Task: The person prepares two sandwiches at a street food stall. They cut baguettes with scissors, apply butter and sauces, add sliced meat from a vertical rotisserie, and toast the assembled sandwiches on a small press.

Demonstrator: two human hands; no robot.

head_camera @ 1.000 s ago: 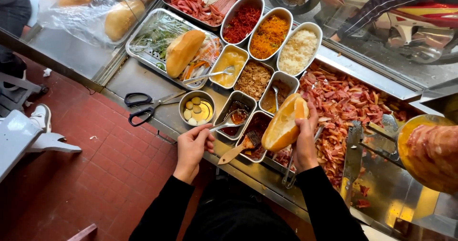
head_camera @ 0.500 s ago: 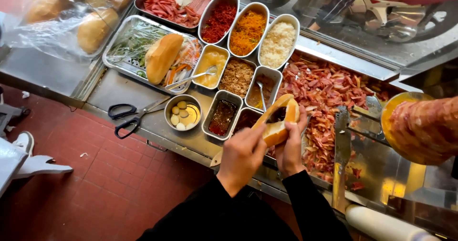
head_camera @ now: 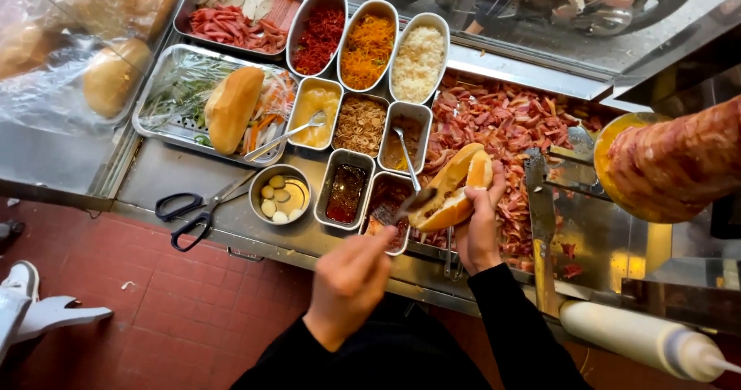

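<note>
The right hand (head_camera: 477, 232) grips a split bread roll (head_camera: 451, 189) from below, fingers (head_camera: 494, 185) wrapped around its far side, holding it tilted and open above the metal surface (head_camera: 231, 228), just in front of the tray of chopped meat (head_camera: 502, 120). The left hand (head_camera: 349, 280) is clenched around the wooden handle of a spreader (head_camera: 401, 211), whose dark blade end reaches into the cut of the roll. Just left of the roll sit 2 small steel tins of dark sauce (head_camera: 345, 189), and beside them a round bowl of pale pieces in oil (head_camera: 279, 195). Black-handled scissors (head_camera: 189, 208) lie on the surface to the left. Farther back, another whole roll (head_camera: 231, 108) rests on a tray of shredded vegetables (head_camera: 166, 120). A white squeeze bottle (head_camera: 641, 340) lies at lower right.
</note>
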